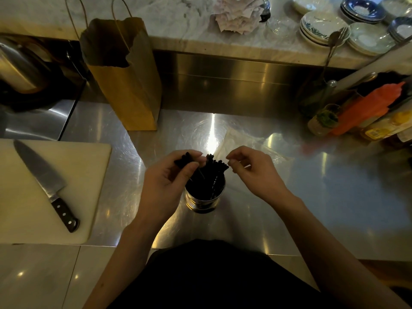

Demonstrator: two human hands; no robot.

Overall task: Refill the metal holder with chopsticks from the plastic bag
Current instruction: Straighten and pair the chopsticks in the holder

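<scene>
Gripping a small bundle of thin black chopsticks (186, 159), the left hand (167, 184) curls its fingers round the sticks, thumb on the near side, and holds them tilted over the mouth of the round shiny metal holder (204, 202). That holder stands upright on the stainless steel counter (334, 197), right below and between both sets of fingertips. More black chopsticks (215, 169) stand inside it, leaning toward the right fingers, tops fanned out above the rim. The right hand (254, 170) hovers just beside those tops, fingers curled, thumb and forefinger drawn close together. Whether they pinch a stick tip or nothing, I cannot tell in this dim light. Just beyond the right fingertips, there's the clear plastic bag (243, 141), lying flat on the counter, apart from the holder. Farther out beyond the left fingers stands a tall brown paper bag (127, 85) with cord handles. Well to the left of the left fingers, a steel chef's knife (44, 179) with a black riveted handle lies on a white cutting board (66, 208). Far out past the right fingers are an orange squeeze bottle (367, 105) and stacks of white and blue plates (323, 27).
</scene>
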